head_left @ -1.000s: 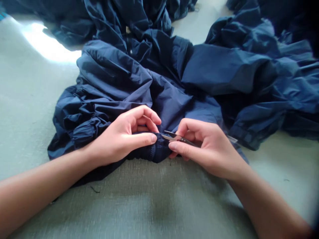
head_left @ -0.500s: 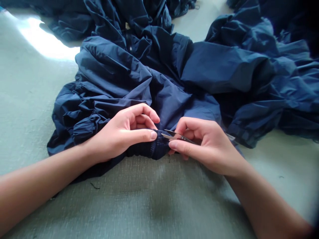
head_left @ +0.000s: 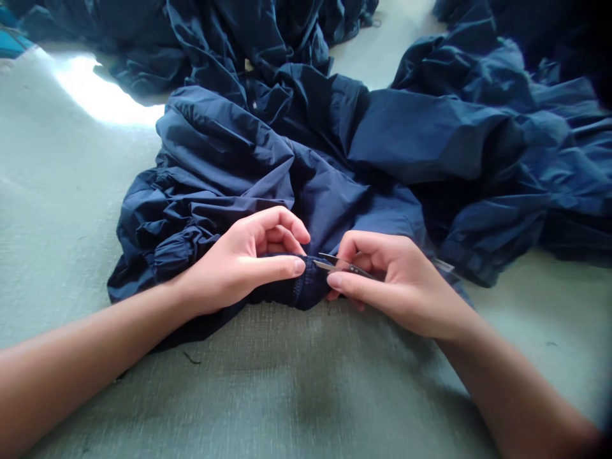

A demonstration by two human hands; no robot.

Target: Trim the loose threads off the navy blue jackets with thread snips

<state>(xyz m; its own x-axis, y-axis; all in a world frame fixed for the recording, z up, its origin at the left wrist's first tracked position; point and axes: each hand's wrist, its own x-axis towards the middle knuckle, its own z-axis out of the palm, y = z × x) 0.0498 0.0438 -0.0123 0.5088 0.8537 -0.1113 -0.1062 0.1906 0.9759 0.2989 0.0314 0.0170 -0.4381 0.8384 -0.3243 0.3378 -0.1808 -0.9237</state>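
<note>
A crumpled navy garment point(head_left: 329, 178) lies in front of me, its gathered, stitched edge nearest to me. My left hand point(head_left: 253, 258) pinches that edge between thumb and curled fingers. Just to its right, my right hand point(head_left: 387, 271) is closed around small metal thread snips point(head_left: 351, 268). The two blades are slightly apart and point left at the stitched edge, close to my left thumb tip. Some fingers of my right hand are hidden under the cloth and behind the snips.
More navy fabric point(head_left: 535, 153) is heaped at the right and along the back. A pale green cloth-like surface point(head_left: 268, 389) lies beneath, with a dark thread scrap point(head_left: 191, 359) on it. Something teal point(head_left: 12, 44) shows at the top left corner.
The whole view has shifted a little, so garment and hands appear slightly lower, with the left part further right. Both hands keep their hold, and the snips remain beside the stitched edge.
</note>
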